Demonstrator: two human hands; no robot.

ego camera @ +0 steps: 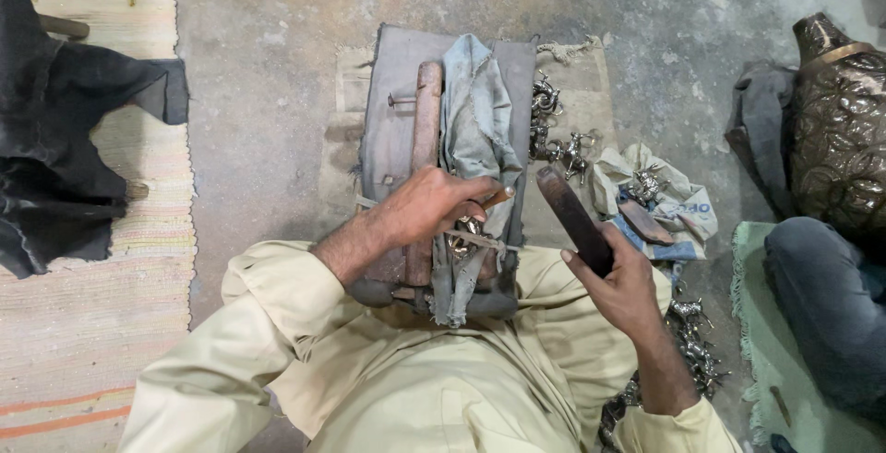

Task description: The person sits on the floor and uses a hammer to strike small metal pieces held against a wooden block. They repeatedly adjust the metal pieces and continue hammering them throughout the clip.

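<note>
1. Nearest the camera, a person in pale cream clothing sits on the floor with a padded work block (388,121) resting against the lap, placed so both hands reach it without stretching.
2. At near right, small metal figurines (694,347) lie piled beside the person's thigh, within reach of the right arm.
3. The right hand (620,282) is clamped around the lower end of a dark, flat mallet-like bar (572,218), which is raised clear of the block and angled up to the far left.
4. The left hand (434,204) is closed on a thin wooden-handled tool (496,198), pressed down over a small shiny metal piece (464,232) on the block. The piece sits under a cord, apparently to stop it shifting.
5. A faded blue cloth (475,130) drapes the block lengthwise beside a wooden stick (425,116), likely as padding.
6. Further right, more figurines (563,144) lie on a mat, with others on crumpled wrapping (664,199).
7. Far left, dark cloth (65,139) lies on a striped rug (83,324). Far right stands a large embossed metal vessel (844,130) beside another person's knee (821,296).
</note>
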